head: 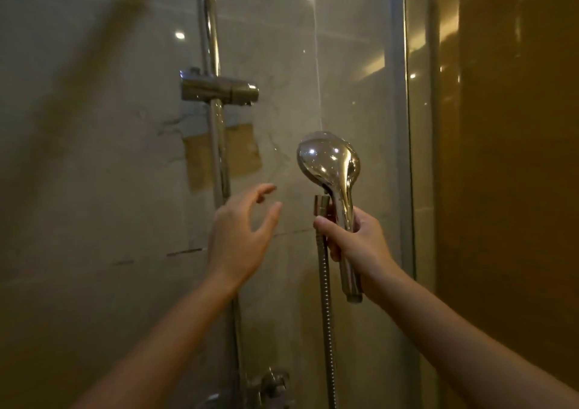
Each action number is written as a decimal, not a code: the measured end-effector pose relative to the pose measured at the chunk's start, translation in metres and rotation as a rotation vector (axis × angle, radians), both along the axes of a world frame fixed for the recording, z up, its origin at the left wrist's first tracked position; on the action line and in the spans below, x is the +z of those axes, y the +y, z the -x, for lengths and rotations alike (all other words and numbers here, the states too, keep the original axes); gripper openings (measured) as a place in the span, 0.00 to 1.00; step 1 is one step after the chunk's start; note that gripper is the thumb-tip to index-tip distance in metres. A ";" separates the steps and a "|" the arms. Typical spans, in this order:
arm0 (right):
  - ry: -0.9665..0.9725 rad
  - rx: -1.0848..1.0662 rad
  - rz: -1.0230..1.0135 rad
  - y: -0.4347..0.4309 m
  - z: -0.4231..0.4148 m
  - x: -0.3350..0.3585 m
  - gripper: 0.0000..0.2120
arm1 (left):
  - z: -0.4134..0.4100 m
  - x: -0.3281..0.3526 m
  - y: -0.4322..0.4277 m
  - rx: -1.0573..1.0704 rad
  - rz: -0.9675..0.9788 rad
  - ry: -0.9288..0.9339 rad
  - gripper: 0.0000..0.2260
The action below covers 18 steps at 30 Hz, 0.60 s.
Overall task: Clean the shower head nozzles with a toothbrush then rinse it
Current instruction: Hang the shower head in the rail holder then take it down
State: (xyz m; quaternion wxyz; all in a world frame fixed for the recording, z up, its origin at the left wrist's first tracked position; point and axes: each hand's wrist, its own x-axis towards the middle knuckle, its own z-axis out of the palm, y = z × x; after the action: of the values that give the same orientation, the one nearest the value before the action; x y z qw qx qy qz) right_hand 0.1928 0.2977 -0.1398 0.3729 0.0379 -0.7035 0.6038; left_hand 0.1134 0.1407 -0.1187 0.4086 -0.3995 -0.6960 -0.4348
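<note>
A chrome shower head (329, 161) stands upright in front of me, its shiny back toward the camera and its nozzle face turned away to the wall. My right hand (354, 239) is wrapped around its handle just below the head. The metal hose (326, 308) hangs down from the hose nut beside the handle. My left hand (241, 236) is held up to the left of the shower head, fingers spread, holding nothing and not touching it. No toothbrush is in view.
A chrome riser rail (216, 132) runs up the tiled wall, with an empty holder bracket (219, 90) on it above my left hand. A mixer valve (272, 383) sits at the bottom. A glass partition (404, 126) stands just right of the shower head.
</note>
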 end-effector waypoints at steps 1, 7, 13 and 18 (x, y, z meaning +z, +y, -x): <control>0.005 -0.005 -0.019 0.002 0.006 0.014 0.07 | 0.013 0.009 -0.013 0.085 -0.024 0.091 0.15; 0.116 -0.021 -0.020 0.004 0.044 0.110 0.06 | 0.105 0.034 -0.086 0.659 0.155 0.099 0.26; 0.131 -0.018 -0.042 -0.009 0.097 0.181 0.06 | 0.145 0.021 -0.096 0.834 0.303 0.221 0.28; 0.115 -0.048 -0.151 -0.021 0.125 0.201 0.08 | 0.146 0.020 -0.096 0.854 0.269 0.277 0.28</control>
State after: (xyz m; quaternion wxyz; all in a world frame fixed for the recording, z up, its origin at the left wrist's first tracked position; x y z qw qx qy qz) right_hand 0.0679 0.2768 0.0610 0.4231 0.0836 -0.7253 0.5366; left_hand -0.0324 0.0449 -0.0984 0.5846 -0.1812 -0.7872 -0.0761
